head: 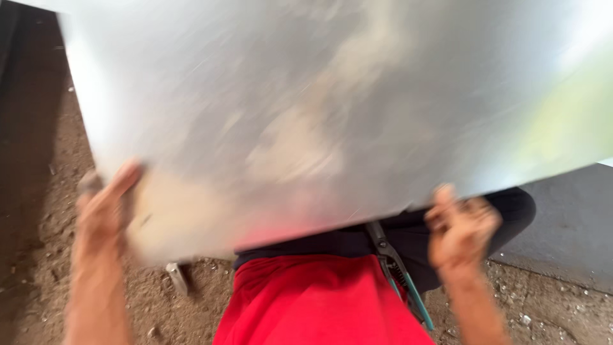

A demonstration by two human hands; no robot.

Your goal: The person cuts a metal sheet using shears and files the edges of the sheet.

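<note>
Brown dirt ground point(38, 255) lies below, with a grey slab point(568, 230) at 3 o'clock. Left hand point(105, 207) grips the big shiny metal sheet point(306, 108) at 8 o'clock, fingers closed on its lower corner. Right hand point(461, 230) holds its edge at 4 o'clock, fingers curled. Snips point(399, 278) with teal handles rest on the red shirt point(313, 300).

Metal sheet point(332, 108) above lap; left hand point(105, 204), right hand point(461, 230) at lower edge; snips point(399, 278) beneath.
</note>
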